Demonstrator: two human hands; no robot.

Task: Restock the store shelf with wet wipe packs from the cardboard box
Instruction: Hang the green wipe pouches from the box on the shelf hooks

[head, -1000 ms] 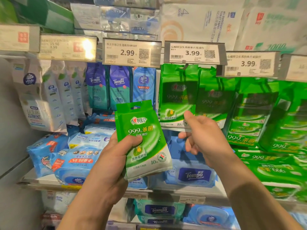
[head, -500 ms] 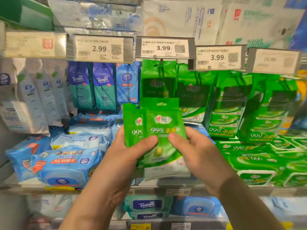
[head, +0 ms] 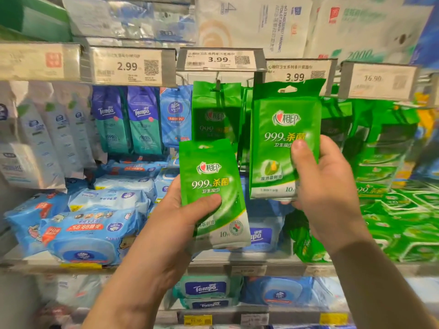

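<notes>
Left hand (head: 171,224) grips lower green pack (head: 211,193); right hand (head: 325,186) pinches raised pack (head: 282,143) beside hanging packs (head: 215,110).

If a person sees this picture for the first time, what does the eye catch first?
Two bright green wet wipe packs held up mid-frame: the left hand grips the lower pack, the right hand the higher pack. Behind them, matching green packs hang under the 3.99 price tag.
</notes>
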